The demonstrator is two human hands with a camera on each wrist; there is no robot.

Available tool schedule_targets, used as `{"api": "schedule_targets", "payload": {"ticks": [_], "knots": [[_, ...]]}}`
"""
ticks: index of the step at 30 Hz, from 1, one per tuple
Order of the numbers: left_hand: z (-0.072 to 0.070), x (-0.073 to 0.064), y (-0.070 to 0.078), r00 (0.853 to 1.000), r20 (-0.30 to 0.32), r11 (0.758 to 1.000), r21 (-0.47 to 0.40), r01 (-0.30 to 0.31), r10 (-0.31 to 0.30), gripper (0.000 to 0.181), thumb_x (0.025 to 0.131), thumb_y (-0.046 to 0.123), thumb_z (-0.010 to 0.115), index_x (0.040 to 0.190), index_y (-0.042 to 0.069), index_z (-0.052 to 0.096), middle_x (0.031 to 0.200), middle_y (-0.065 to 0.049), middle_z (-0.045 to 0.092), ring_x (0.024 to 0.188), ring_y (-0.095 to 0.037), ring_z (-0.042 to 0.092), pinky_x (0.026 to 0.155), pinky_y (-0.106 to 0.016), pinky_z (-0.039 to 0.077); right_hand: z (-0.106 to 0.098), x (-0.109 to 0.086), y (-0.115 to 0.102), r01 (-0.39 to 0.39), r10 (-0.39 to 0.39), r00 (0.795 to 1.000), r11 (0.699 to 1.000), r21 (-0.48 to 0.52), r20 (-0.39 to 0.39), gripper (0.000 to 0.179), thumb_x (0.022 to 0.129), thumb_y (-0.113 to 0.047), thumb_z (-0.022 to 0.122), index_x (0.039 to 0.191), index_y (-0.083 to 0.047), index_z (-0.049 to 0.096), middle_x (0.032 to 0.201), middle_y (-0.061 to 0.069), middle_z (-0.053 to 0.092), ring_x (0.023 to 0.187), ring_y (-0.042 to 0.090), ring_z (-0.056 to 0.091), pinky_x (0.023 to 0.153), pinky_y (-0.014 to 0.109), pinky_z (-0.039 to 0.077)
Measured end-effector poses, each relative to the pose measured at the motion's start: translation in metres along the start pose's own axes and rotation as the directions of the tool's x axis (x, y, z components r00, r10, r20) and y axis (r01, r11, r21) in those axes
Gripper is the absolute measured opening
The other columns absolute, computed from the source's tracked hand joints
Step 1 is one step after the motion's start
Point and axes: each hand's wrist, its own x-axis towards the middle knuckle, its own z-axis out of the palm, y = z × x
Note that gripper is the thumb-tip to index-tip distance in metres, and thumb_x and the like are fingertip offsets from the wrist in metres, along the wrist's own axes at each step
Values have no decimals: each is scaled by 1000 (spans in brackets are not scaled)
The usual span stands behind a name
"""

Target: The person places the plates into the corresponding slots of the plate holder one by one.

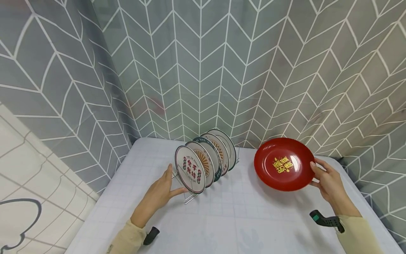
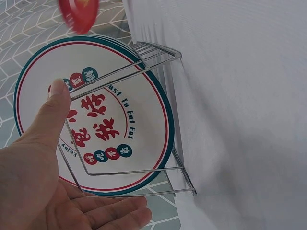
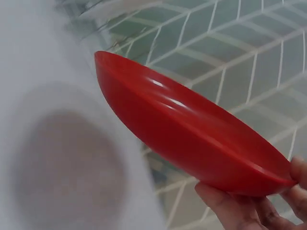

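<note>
My right hand (image 1: 328,178) holds a deep red plate (image 1: 269,174) by its right rim, above the white table. Gold characters mark the plate's inside. In the right wrist view, the thumb lies at the rim and fingers support the underside. My left hand (image 1: 160,190) is at the near-left end of a wire dish rack (image 2: 134,172), thumb and fingers spread around the end frame. Its thumb overlaps the front plate (image 1: 185,171), white with red characters and a green rim; firm contact is unclear. Several printed plates (image 1: 226,141) stand in a row behind it.
The table (image 1: 219,225) has a white cloth. A grey chevron-patterned curtain (image 1: 190,70) rises behind and around it. Black straps (image 1: 326,220) are at both wrists. White tile-patterned cloth (image 1: 35,169) is at the left.
</note>
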Motion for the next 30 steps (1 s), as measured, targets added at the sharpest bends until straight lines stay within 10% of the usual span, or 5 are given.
{"api": "schedule_targets", "payload": {"ticks": [10, 20, 30], "knots": [[0, -1, -1, 1000, 1, 1000, -5, -3, 4, 109, 84, 53, 69, 151, -13, 14, 151, -33, 32, 135, -45, 43, 107, -53, 43, 60, 31, -54, 83, -82, 997, 994, -72, 14, 67, 98, -29, 59, 155, -12, 29, 98, -20, 60, 80, -1, 64, 60, 23, 60], [0, -1, 0, 1000, -1, 1000, -13, 0, 0, 109, 83, 51, 71, 151, -14, 14, 151, -33, 33, 135, -44, 44, 107, -52, 43, 108, 45, -73, 175, -171, 985, 945, -277, 38, 62, 100, -28, 54, 153, -5, 31, 102, -13, 55, 83, -2, 62, 61, 24, 60], [1, -1, 0, 1000, -12, 1000, -13, 6, -7, 109, 82, 51, 72, 150, -13, 16, 150, -33, 35, 133, -44, 46, 106, -53, 44, 144, 48, -65, 273, -269, 961, 868, -414, 70, 54, 103, -26, 51, 151, -6, 37, 133, 32, 52, 76, -10, 59, 61, 20, 59]]}}
